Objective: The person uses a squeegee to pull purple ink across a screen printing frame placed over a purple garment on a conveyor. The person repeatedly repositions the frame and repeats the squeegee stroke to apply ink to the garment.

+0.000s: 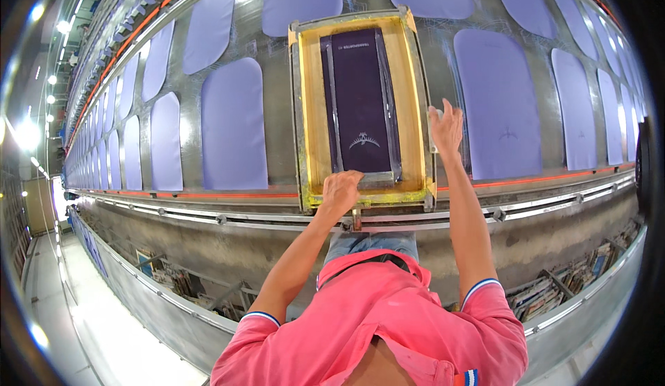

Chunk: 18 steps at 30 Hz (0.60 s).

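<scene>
A printing screen (420,54) with a metal frame and yellow border lies on the long table. Its dark purple middle (353,88) shows a pale emblem and lettering. A grey bar (381,176) crosses its lower end; my left hand (343,191) is closed there, fingers curled onto the bar. My right hand (446,126) is just outside the screen's right edge, fingers apart and partly bent, holding nothing visible. Beside it lies a lilac fabric piece (499,102) with a faint emblem; another lilac piece (232,123) lies left of the screen.
Rows of lilac pieces (166,144) cover the dark table (284,74) into the distance on both sides. A metal rail (187,212) and orange line run along the near edge. Below is a shelf (561,282) with stacked items. Bright lights and a walkway (118,324) show at left.
</scene>
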Tool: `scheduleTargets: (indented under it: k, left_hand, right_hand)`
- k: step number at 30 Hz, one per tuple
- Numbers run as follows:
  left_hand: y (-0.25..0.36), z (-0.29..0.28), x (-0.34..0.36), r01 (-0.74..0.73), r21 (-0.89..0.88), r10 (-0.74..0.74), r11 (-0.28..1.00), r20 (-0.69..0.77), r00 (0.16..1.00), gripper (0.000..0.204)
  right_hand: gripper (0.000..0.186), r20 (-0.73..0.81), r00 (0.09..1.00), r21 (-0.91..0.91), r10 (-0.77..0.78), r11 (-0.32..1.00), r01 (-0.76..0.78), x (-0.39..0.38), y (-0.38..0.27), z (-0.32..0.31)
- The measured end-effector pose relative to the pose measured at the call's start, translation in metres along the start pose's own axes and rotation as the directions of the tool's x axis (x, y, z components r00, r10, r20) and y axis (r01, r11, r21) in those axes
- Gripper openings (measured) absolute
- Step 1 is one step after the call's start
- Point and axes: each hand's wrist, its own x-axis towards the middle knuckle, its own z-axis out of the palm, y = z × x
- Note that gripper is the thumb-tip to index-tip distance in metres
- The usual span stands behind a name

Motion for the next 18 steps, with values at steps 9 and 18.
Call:
scheduleTargets:
  k: [9,18]
  left_hand:
    - [-0.007,-0.016,-0.02,-0.057,-0.068,0.052,0.996,-0.076,0.996,0.036]
    - [-0.117,-0.089,-0.087,-0.078,-0.074,0.056,0.994,-0.27,0.961,0.031]
  right_hand:
    - [0.043,-0.1,0.995,0.249,-0.014,0.968,0.039,0.019,-0.005,-0.007]
    - [0.042,-0.133,0.991,0.501,-0.017,0.862,0.082,-0.064,-0.167,0.03]
